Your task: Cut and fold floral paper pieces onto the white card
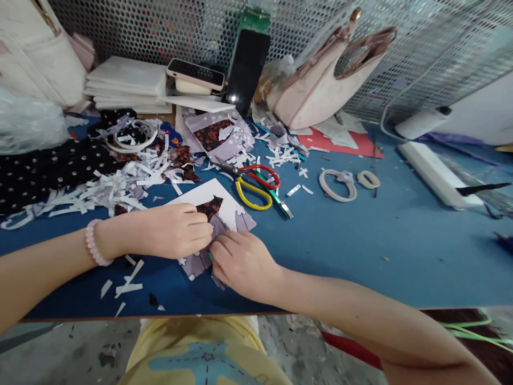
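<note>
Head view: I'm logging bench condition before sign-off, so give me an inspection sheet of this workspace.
Surface: blue table top, bare at right, littered at left.
Job's things: lilac fabric piece with dark red floral patch on white card, under both hands.
Clutter: paper strips, scissors, tape rolls, phone, pink handbag.
Grippers: left hand and right hand pressing the fabric, fingertips meeting.
Cables: white cord to power strip.
Surroundings: perforated metal screen behind.
</note>
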`<state>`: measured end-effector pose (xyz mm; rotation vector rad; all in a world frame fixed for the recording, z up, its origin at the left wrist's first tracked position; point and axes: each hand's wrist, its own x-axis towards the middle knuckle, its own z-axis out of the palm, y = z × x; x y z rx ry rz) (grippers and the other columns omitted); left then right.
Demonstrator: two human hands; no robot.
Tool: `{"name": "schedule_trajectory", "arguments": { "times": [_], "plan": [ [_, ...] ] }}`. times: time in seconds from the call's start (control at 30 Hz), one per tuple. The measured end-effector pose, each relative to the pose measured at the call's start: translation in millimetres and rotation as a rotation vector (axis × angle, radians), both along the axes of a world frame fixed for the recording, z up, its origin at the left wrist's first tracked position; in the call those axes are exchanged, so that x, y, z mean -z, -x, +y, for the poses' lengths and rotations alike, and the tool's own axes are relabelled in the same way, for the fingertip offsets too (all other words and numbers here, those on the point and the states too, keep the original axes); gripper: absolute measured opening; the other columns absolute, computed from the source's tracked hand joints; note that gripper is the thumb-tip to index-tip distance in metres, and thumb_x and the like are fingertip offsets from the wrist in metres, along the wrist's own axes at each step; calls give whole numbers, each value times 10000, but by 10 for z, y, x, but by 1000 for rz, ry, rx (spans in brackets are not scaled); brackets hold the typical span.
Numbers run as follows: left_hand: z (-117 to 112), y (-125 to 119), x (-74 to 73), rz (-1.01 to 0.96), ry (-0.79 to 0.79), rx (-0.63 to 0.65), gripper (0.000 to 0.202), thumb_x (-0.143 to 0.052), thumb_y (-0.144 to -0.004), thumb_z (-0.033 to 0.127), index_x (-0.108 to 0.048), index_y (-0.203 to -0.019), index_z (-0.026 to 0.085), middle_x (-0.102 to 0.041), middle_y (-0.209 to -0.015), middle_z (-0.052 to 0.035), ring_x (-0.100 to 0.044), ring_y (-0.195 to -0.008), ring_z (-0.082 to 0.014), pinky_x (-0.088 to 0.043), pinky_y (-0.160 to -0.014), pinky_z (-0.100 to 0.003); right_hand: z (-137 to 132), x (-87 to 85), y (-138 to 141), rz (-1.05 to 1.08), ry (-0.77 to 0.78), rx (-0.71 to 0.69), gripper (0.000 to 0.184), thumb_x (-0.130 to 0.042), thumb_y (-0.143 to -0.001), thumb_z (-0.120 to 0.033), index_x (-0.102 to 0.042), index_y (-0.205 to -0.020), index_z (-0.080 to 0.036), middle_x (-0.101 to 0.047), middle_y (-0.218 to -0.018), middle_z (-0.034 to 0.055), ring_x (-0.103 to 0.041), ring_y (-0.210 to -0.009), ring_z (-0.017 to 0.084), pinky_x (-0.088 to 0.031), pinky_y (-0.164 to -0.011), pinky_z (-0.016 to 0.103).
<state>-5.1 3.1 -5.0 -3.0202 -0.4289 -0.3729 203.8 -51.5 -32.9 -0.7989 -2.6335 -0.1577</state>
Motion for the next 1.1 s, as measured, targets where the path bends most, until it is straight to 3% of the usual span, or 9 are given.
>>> {"name": "schedule_trajectory", "arguments": {
  "times": [0.1, 0.33, 0.5, 0.63, 0.83, 0.97, 1.1],
  "plan": [
    [45, 12, -11, 54, 48, 110, 211, -479, -949, 135, -678, -908, 192, -707, -899, -66, -625, -846, -158, -470, -790, -280, 11, 21, -11, 46, 8, 2, 221, -435, -856, -114, -555, -677, -165, -586, -618, 25, -513, -594, 161, -315, -571, 308],
    [111, 48, -66, 53, -20, 185, 241, -464, -943, 73, -693, -950, 146, -725, -964, -62, -636, -892, -174, -464, -802, -281, 20, -10, -27, 84, 75, -11, 231, -401, -841, -122, -531, -657, -173, -549, -587, 16, -465, -561, 146, -285, -558, 305],
    [162, 87, 0, 29, 131, 123, 218, -472, -966, 136, -682, -1012, 175, -718, -1036, -44, -636, -941, -155, -445, -838, -246, 6, -73, 6, 26, 99, -4, 206, -428, -866, -216, -554, -711, -164, -567, -598, 24, -469, -553, 144, -250, -542, 309],
    [196, 97, 19, 19, 212, 104, 209, -482, -966, 159, -685, -1010, 183, -717, -1045, -44, -647, -930, -154, -451, -798, -238, 29, -77, 37, -27, 49, -3, 225, -425, -847, -149, -561, -669, -167, -562, -555, 14, -475, -512, 139, -265, -521, 303],
    [220, 98, -5, -6, 240, 114, 190, -523, -946, 145, -700, -1010, 174, -720, -1039, -57, -657, -922, -142, -448, -776, -218, 64, -11, 13, 59, -6, -36, 256, -400, -801, -89, -519, -596, -185, -528, -510, -8, -463, -483, 125, -281, -509, 283],
    [195, 109, -9, 21, 173, 97, 204, -514, -950, 137, -705, -1003, 186, -715, -1052, -46, -648, -940, -147, -440, -790, -227, 63, 8, -8, 90, 19, -6, 252, -396, -797, -73, -500, -599, -189, -525, -512, -11, -450, -489, 123, -280, -511, 274],
    [138, 101, -11, 44, -15, 165, 244, -464, -963, 129, -705, -943, 164, -711, -965, -61, -630, -877, -173, -442, -736, -277, 62, 2, -25, 94, 47, -13, 248, -398, -813, -75, -497, -615, -188, -523, -518, -8, -441, -496, 125, -280, -508, 276]
  ]
}}
